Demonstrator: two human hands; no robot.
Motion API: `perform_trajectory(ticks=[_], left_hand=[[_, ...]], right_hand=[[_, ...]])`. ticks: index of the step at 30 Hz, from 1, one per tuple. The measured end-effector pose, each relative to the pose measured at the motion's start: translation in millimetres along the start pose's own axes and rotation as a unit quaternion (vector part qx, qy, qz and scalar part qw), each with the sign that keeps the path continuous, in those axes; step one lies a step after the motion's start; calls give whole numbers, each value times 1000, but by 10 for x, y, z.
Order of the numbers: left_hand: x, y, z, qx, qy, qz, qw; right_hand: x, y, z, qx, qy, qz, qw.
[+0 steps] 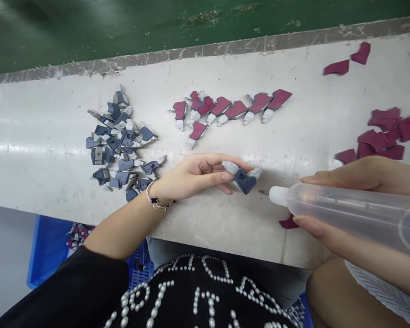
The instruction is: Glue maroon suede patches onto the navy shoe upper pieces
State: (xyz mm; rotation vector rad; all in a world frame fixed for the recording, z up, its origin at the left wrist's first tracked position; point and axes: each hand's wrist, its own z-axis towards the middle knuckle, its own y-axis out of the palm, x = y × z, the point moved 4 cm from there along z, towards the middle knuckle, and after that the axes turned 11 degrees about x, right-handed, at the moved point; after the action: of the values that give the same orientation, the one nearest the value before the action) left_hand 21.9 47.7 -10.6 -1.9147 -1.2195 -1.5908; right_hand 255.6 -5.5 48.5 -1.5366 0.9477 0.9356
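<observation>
Between the thumb and fingers of my left hand is a small grey-blue and light grey plastic part, its recessed dark face turned up. My right hand is wrapped round a clear squeeze bottle with a white cap and a thin metal needle tip. The needle points left and ends close to the part's lower right edge; whether it touches cannot be made out. A dark red piece shows by my right fingertips, partly hidden by the hand and bottle.
A pile of grey-blue parts lies on the white table at left. Several parts with red pieces on top form a row behind my left hand. Loose red pieces lie at right. A blue crate stands below the table's front edge.
</observation>
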Motion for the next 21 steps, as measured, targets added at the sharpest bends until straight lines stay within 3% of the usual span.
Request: perform_trajectory(ticks=[5,10,14,17,21], left_hand=[[-2,-1,-2,-17,17,8,1000],[-2,6,-3,-18,-3,-6,1000],[-25,28,1,-28,-28,-31,999],[-40,37,7,-29,-35,-44,998],[-52,48,11,-26,-41,-52,997]], right_hand=[[-144,-66,17,30,-44,-103,993],[-196,-41,12,51,10,-113,992],[-247,-3,20,49,-21,-110,993],[-196,-14,33,54,-8,-118,992],[-159,-20,35,40,-69,-110,991]])
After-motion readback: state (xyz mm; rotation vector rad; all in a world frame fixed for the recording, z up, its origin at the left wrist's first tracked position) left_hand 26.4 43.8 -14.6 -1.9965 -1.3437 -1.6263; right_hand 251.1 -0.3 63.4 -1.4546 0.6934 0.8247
